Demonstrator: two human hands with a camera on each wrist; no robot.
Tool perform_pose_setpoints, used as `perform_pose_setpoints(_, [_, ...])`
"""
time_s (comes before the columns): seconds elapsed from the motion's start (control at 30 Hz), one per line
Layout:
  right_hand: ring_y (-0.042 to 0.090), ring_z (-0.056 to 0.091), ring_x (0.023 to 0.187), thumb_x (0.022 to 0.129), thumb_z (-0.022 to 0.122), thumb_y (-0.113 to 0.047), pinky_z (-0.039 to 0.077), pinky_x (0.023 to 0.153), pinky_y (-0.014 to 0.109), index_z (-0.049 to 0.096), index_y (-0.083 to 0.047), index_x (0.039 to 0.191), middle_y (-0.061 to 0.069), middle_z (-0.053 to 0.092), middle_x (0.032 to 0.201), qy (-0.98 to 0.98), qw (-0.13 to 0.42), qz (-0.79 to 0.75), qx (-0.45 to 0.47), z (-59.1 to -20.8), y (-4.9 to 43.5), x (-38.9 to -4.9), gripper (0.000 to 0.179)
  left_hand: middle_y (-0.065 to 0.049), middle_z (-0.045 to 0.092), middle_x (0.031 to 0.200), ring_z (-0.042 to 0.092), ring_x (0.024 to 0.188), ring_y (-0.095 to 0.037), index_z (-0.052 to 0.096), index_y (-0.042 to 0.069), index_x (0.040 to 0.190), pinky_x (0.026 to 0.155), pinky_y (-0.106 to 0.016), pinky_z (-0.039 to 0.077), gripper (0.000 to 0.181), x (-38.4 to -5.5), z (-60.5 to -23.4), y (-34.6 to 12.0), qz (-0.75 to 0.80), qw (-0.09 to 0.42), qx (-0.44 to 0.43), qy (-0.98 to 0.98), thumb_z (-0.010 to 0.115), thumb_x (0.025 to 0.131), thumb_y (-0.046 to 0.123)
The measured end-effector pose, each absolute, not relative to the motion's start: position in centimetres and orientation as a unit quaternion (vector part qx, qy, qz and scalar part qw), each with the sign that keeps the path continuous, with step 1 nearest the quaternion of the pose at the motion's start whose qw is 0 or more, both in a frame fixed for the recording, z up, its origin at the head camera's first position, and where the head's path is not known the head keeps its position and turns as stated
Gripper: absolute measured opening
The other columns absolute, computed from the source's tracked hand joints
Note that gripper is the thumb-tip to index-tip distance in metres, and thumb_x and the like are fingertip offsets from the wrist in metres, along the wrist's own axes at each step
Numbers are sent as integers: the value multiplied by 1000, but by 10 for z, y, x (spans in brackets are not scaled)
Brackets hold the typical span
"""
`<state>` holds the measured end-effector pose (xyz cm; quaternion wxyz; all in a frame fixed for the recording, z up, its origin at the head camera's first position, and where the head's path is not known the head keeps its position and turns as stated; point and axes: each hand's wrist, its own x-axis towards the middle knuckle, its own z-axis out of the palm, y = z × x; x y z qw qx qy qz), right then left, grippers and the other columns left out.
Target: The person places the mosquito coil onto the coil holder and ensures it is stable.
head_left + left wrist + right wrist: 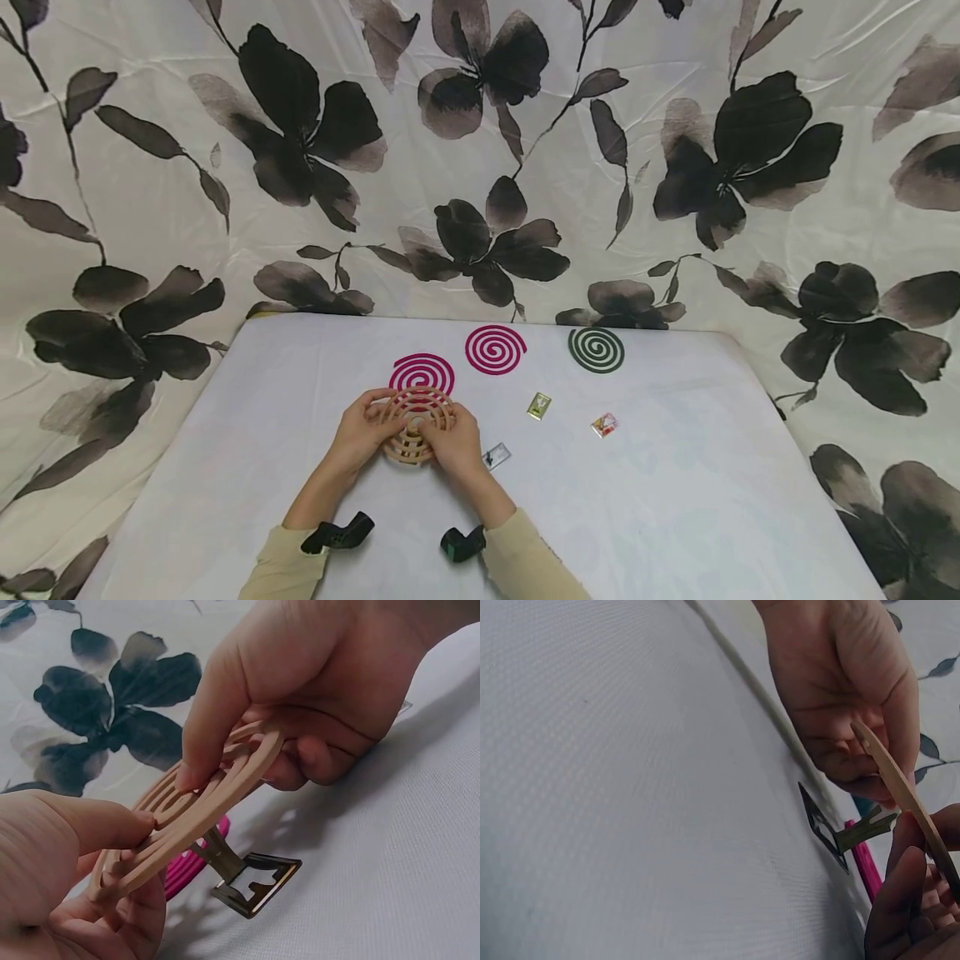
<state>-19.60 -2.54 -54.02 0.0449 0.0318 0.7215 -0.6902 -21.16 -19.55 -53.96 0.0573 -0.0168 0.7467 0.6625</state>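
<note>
Both hands hold a tan mosquito coil [408, 456] in front of the body. My left hand [358, 429] pinches its left edge, thumb on top and fingers beneath. On the opposite edge, my right hand [456, 439] has the same kind of pinch. The coil tilts in the left wrist view, its rings lying close together. Below its middle is a metal coil stand [255, 885] with a square cut-out base and an upright reaching toward the coil. The right wrist view also shows this stand [826, 825]; whether its base touches the table cannot be told.
A magenta coil [423, 364] lies just beyond the hands, partly covered. Farther back are another magenta coil [496, 350] and a dark green coil [597, 350]. Small flat shiny pieces, gold-green [538, 406], red-white [603, 425] and silver [496, 456], lie to the right on the white table [675, 500].
</note>
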Motion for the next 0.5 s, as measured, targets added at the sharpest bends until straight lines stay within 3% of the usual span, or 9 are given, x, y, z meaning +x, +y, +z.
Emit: perform_pose_setpoints(0.5, [8, 48, 41, 86, 72, -14, 41, 38, 22, 61, -1, 99, 1, 56, 60, 722, 55, -690, 27, -537, -22, -194, 22, -27, 58, 125, 62, 97, -15, 45, -2, 136, 75, -20, 50, 59, -210, -541, -194, 665, 62, -29, 743, 74, 85, 4])
